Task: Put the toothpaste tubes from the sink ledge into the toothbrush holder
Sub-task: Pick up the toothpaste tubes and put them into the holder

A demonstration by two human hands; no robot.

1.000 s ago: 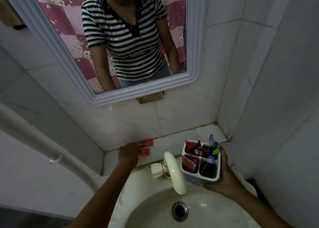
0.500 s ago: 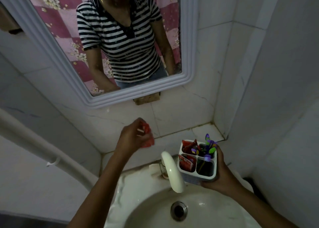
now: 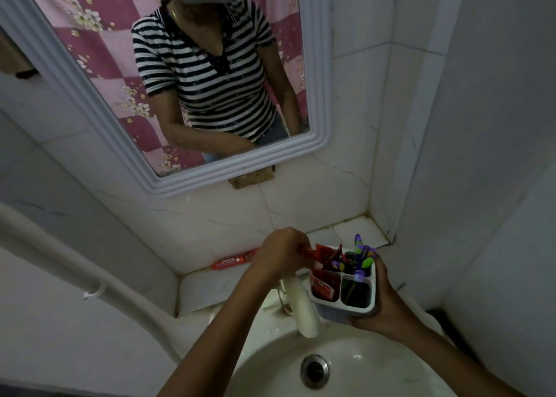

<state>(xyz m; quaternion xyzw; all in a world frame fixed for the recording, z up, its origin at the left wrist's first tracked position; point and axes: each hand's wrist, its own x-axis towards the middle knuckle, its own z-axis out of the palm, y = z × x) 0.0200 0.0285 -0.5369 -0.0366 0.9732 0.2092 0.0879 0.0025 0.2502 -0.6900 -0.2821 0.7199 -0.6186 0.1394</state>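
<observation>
My right hand (image 3: 383,303) grips a white four-compartment toothbrush holder (image 3: 346,308) over the sink's right side. Red toothpaste tubes fill its two left compartments and purple and green toothbrushes (image 3: 361,255) stand in the back right one. My left hand (image 3: 281,253) is shut on a red toothpaste tube (image 3: 401,253), its lower end inside the back left compartment. Another red toothpaste tube (image 3: 233,261) lies flat on the tiled ledge (image 3: 216,282) to the left of my left hand.
A white faucet (image 3: 302,303) juts over the basin (image 3: 270,363) just left of the holder. The drain (image 3: 315,371) sits below. A white-framed mirror (image 3: 319,95) hangs above. A white pipe (image 3: 75,270) slants down the left wall. Tiled walls close in at right.
My left hand lifted a red tube from the ledge and carried it right to the holder. The right hand kept holding the holder in about the same place.
</observation>
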